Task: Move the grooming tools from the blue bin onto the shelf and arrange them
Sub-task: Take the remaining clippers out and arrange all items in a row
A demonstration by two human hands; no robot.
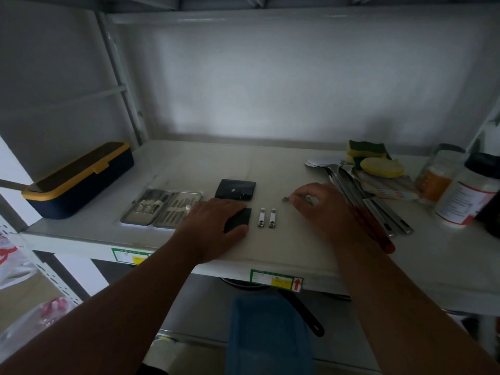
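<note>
On the white shelf [270,163] lie an open manicure set case [159,209], a black snap pouch [235,188] and two small silver nail clippers [266,217] side by side. My left hand [213,226] rests flat on a second black pouch [239,219], just left of the clippers. My right hand [322,207] pinches a small metal grooming tool [286,198] low over the shelf, right of the clippers. The blue bin [267,334] sits below the shelf edge, between my forearms; its contents are hidden in shadow.
A navy box with a yellow lid [78,180] stands at the left. Ladles and utensils [365,196], sponges [376,158] and jars [460,196] crowd the right side. A black pan handle [305,315] shows under the shelf.
</note>
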